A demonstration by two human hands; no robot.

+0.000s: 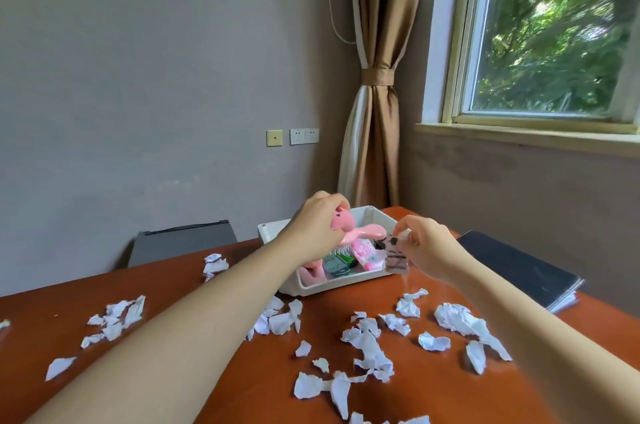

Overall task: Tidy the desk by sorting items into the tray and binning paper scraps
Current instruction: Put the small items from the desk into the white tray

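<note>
Over the tray [322, 288], my left hand [313, 233] grips a pink toy [343, 221] and my right hand [429, 247] pinches a striped thing [396, 259]. I think the paper scraps [367, 340] near the tray all need binning.

The tray [367, 215] sits at the worktop's [433, 389] far middle, a notebook [512, 267] to its right, paper scraps [367, 344] strewn before it, a chair [183, 240] behind-left.

Plain office room, wooden desk [433, 389], wall sockets [304, 136], curtained window [554, 28]
</note>
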